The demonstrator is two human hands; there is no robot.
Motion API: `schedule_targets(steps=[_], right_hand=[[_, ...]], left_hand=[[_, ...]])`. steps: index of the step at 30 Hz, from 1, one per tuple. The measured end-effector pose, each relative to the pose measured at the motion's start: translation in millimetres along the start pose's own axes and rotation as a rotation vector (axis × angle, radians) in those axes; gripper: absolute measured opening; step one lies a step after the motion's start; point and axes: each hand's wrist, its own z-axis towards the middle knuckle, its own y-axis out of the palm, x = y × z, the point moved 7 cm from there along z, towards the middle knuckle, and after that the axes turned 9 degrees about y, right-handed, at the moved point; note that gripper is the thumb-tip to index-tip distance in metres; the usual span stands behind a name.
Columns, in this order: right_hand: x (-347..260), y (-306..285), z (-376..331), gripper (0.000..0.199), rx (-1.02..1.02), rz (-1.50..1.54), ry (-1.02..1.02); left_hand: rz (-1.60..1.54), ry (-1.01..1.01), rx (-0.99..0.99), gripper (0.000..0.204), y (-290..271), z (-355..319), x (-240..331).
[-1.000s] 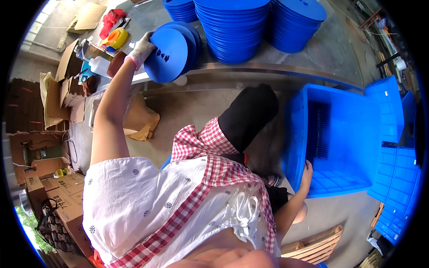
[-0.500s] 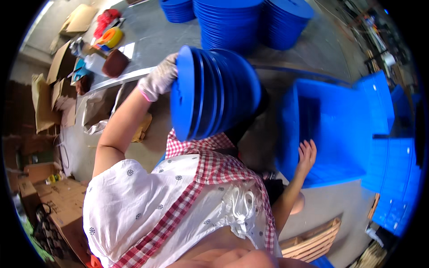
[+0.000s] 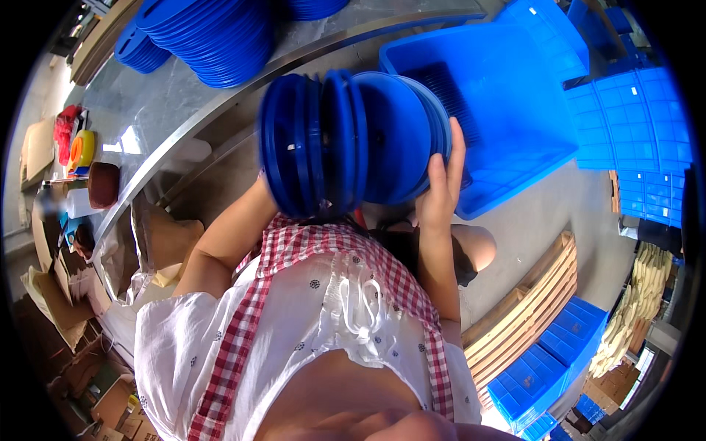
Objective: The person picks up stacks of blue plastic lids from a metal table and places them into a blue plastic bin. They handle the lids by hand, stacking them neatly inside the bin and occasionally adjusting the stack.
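Note:
In front of my chest, a stack of blue round plastic discs (image 3: 334,143) is held sideways, with gaps between some of them. Their rims are raised, and the faces on the right look paler and smoother. My right hand (image 3: 441,176) is bare and presses its fingers and palm against the right end of the stack. The left forearm (image 3: 234,224) reaches up to the stack's left end; the left hand itself is hidden behind the discs. To the right of the stack stands a large open blue plastic crate (image 3: 507,95), with a row of dark ridged edges inside its near-left part.
More stacks of blue discs (image 3: 213,37) stand on a metal-edged grey table (image 3: 176,110) at the far left. Blue crates (image 3: 625,117) are piled on the right. A wooden pallet (image 3: 522,309) and blue boxes (image 3: 540,367) are at lower right. Cardboard (image 3: 59,309) lies left.
The view has turned to the right. The disc stack has tipped so its rims face me and its discs have spread. My right hand has moved from the crate onto the stack's right end.

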Motion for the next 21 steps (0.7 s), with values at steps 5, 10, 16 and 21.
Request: schedule_targets(steps=[5, 10, 16, 21], right_hand=[[19.9, -14.1, -3.2, 0.046, 0.120, 0.313, 0.111], [37.9, -23.6, -4.9, 0.047, 0.152, 0.439, 0.137], [46.0, -36.8, -6.9, 0.051, 0.256, 0.339, 0.064], [43.3, -44.3, -10.8, 0.058, 0.258, 0.361, -0.008]], left_hand=[[0.181, 0.096, -0.025, 0.033, -1.7, -15.8, 15.6], [0.358, 0.051, -0.071, 0.033, -8.9, -15.4, 11.6], [0.448, 0.011, -0.102, 0.033, -12.7, -3.6, -4.5], [0.482, -0.006, -0.140, 0.033, -10.2, 1.0, -12.4]])
